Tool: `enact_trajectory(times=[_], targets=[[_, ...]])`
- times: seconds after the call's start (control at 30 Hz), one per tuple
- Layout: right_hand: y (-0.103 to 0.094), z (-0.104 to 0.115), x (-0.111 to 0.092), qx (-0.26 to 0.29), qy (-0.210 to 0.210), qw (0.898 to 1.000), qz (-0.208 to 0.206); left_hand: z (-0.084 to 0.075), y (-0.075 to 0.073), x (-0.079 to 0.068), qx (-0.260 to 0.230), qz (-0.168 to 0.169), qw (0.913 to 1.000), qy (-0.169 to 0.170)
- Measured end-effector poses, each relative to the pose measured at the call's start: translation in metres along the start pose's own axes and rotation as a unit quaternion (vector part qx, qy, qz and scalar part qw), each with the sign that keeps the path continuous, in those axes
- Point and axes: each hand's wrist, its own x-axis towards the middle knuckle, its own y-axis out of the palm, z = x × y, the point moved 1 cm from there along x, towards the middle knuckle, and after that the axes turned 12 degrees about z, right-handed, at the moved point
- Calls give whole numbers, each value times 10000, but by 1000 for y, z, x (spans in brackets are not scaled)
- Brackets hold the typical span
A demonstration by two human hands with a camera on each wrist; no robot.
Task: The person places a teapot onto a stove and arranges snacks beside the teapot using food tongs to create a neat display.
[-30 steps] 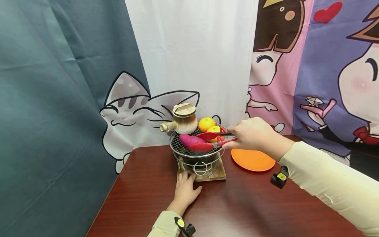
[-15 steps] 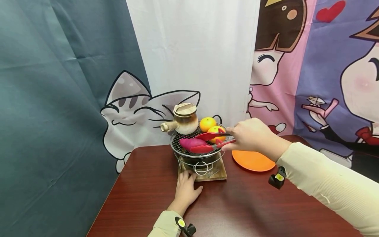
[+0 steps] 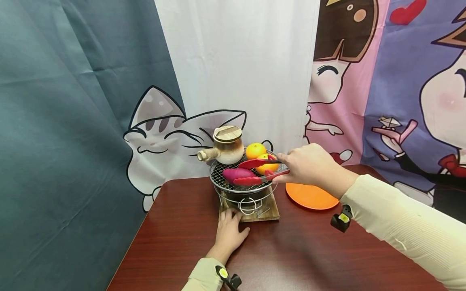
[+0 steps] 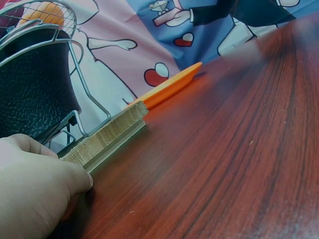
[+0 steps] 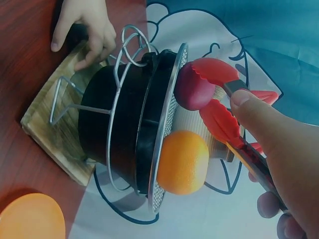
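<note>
My right hand (image 3: 309, 166) grips red-tipped tongs (image 3: 247, 181) held over the round wire grate (image 3: 218, 177) of a small black tabletop grill. Their two scalloped heads stand apart, one on each side of a purple sweet potato (image 3: 236, 174), which lies on the grate near the front. In the right wrist view both heads show close around one end of the sweet potato (image 5: 191, 88). Fingers of my left hand (image 3: 228, 236) rest on the front left corner of the wooden base (image 3: 267, 217) beneath the grill, with the thumb spread to the right.
Behind the sweet potato, a lidded clay pot (image 3: 231, 153) with a side handle stands on the grate. Two oranges, the rear one (image 3: 256, 150) and the front one (image 3: 269, 167), sit right of it. An orange plate (image 3: 311, 199) lies on the table to the right.
The sweet potato has turned from slanting to nearly level on the grate. The tongs' heads have spread slightly, the rear one shifting back. My left hand stays on the wooden base.
</note>
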Motion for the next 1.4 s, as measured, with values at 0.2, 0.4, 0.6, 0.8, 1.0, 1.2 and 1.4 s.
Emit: enact_trajectory(times=[0.2,0.4,0.6,0.8,1.0,1.2,1.4], targets=[[0,3,2,-4,-35,9999,-135,-1,-2,0,-7,135,9999,-59],[0,3,3,-80,-54,9998,-159,-1,-2,0,-29,195,9998,-91],[0,1,1,-155,-99,9995,-262,-1,-1,1,-28,90,10000,-34],[0,-1,0,-131,-63,9998,-158,-2,-4,0,-93,217,9997,-103],[3,-4,-2,-75,-31,9996,-284,-1,-3,0,-102,265,9995,-138],[4,-10,-7,-70,-67,9978,-656,-1,-3,-1,-140,279,9994,-158],[-1,-19,-13,-80,58,9977,-669,-2,-3,-1,-185,285,9993,-169]])
